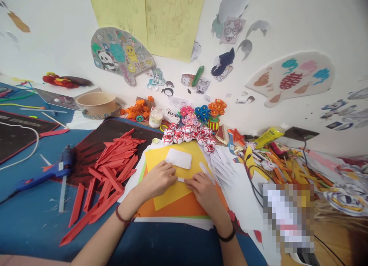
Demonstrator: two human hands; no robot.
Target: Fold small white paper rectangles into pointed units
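Note:
Above the yellow sheet [161, 199], my left hand [161, 177] and my right hand [203, 189] face each other with curled fingers. A narrow folded white paper strip [181, 180] spans the small gap between them, its ends pinched under my fingertips. Just beyond my left hand lies a small stack of white paper rectangles [178, 159]. Another folded white strip [205, 169] rests by my right fingers. Orange paper [172, 212] shows beneath the yellow sheet.
Red folded paper pieces [110, 164] pile up on the left, near a blue glue gun [64, 162]. White folded pieces [224, 168] lie to the right. Red-and-white paper flowers [188, 135] and a glass jar [155, 117] stand behind. Mixed paper scraps [287, 162] and cables crowd the far right.

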